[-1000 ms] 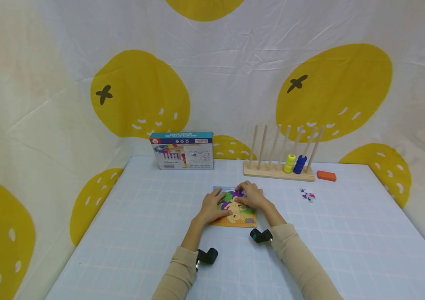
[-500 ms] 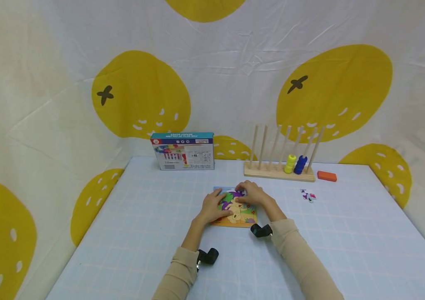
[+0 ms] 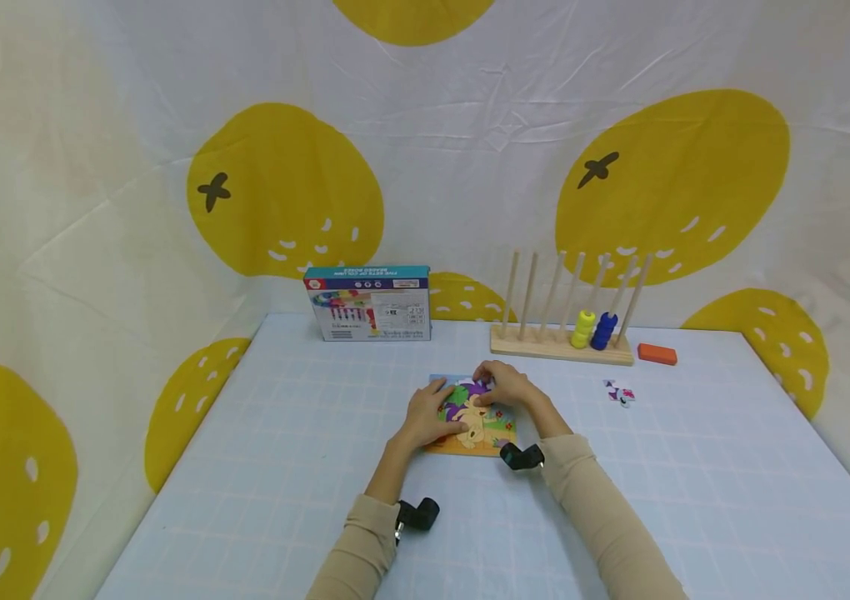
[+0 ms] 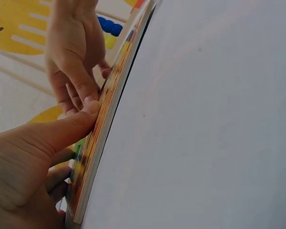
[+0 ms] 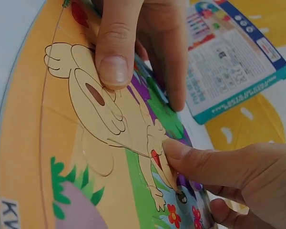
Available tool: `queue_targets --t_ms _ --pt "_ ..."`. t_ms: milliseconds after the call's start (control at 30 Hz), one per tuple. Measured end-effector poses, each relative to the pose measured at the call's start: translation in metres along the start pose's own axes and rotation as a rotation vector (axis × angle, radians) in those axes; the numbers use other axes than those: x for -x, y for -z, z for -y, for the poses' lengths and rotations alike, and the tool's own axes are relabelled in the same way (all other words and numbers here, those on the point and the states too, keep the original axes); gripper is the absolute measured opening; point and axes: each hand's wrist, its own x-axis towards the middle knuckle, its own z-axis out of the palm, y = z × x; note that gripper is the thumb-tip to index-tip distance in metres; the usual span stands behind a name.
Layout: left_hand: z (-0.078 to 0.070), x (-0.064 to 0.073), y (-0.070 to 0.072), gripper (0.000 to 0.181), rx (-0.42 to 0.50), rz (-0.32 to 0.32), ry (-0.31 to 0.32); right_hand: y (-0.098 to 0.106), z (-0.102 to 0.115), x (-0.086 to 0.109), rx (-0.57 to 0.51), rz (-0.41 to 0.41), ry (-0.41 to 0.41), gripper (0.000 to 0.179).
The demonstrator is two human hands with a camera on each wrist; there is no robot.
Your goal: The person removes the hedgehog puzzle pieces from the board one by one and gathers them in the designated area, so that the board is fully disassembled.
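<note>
A jigsaw puzzle board (image 3: 462, 446) with a cartoon animal picture lies flat on the table in front of the person. The left hand (image 3: 427, 414) rests on its left side, fingers spread and thumb lying across the lower middle. In the right wrist view, the left thumb presses beside the animal's belly (image 5: 96, 107). At the board's upper right, the right hand (image 3: 507, 387) has its fingers bent, thumb and fingertips pinching a puzzle piece at the animal's head (image 5: 169, 174). The right fingertips are partly hidden behind the board's picture in that view.
Several loose puzzle pieces (image 3: 617, 392) lie to the right. Behind them stand a wooden peg rack (image 3: 560, 346) with yellow beads (image 3: 582, 330) and blue beads (image 3: 603, 331), and an orange block (image 3: 657, 354). A printed toy box (image 3: 368, 304) stands at the back left.
</note>
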Motion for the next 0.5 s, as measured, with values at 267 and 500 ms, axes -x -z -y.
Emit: queue_targets --t_ms 267,500 --pt "0.0 0.001 -0.001 0.075 -0.005 -0.011 -0.01 -0.003 0.001 0.002 -0.014 -0.075 -0.003 0.034" --pt "0.001 0.001 -0.001 0.074 0.017 -0.021 -0.018 -0.011 0.0 0.005 -0.026 -0.157 0.005 0.043"
